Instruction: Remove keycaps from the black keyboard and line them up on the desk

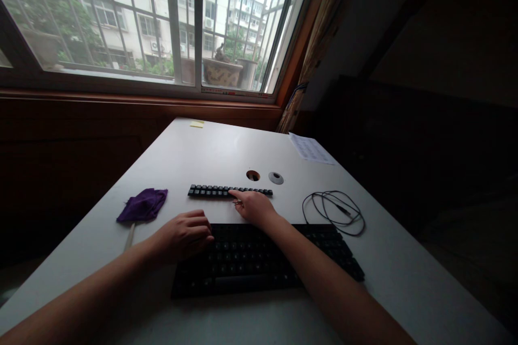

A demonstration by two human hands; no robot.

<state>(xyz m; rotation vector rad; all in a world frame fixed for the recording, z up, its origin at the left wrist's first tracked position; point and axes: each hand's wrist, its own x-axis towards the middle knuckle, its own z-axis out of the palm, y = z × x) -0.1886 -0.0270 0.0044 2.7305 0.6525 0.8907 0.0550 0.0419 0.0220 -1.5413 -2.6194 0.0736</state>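
A black keyboard (267, 259) lies on the white table (210, 151) in front of me. Beyond it, a row of loose black keycaps (210, 191) is lined up on the tabletop. My right hand (253, 206) reaches over the keyboard's far edge, its index finger touching the keycap row; a small metal tool (237, 203) shows under its fingers. My left hand (184, 234) rests with curled fingers on the keyboard's upper left corner and holds nothing that I can see.
A purple cloth (142, 205) lies at the left, a thin pale stick (129, 236) just below it. A coiled black cable (334, 211) sits at the right. A cable hole (253, 175), its grey cap (275, 177), a paper sheet (311, 148) and a yellow note (197, 124) lie farther back.
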